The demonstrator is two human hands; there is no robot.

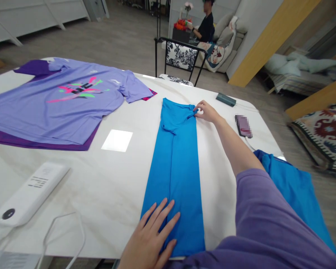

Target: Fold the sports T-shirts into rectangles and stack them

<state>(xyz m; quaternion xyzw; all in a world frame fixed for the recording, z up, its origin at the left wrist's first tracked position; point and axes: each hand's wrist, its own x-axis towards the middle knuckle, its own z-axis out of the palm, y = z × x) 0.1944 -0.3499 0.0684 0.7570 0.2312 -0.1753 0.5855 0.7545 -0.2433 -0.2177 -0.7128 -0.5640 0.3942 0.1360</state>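
Note:
A blue T-shirt [184, 168], folded into a long narrow strip, lies lengthwise on the white table in front of me. My left hand [154, 235] rests flat on its near end with the fingers spread. At the far right corner, my right hand [205, 111] pinches the shirt's edge between thumb and fingertips. Below the far edge, a folded-over part of the fabric forms a loose flap. To the right, another blue garment [294, 186] hangs partly over the table's edge, partly hidden by my sleeve.
Lavender T-shirts with a printed front [84, 93] lie spread at left over purple ones. A white power strip-like device [30, 194] with a cable is near left. A dark green case [226, 99] and a phone [243, 126] lie far right. Beyond stand a chair [182, 56] and a seated person [207, 24].

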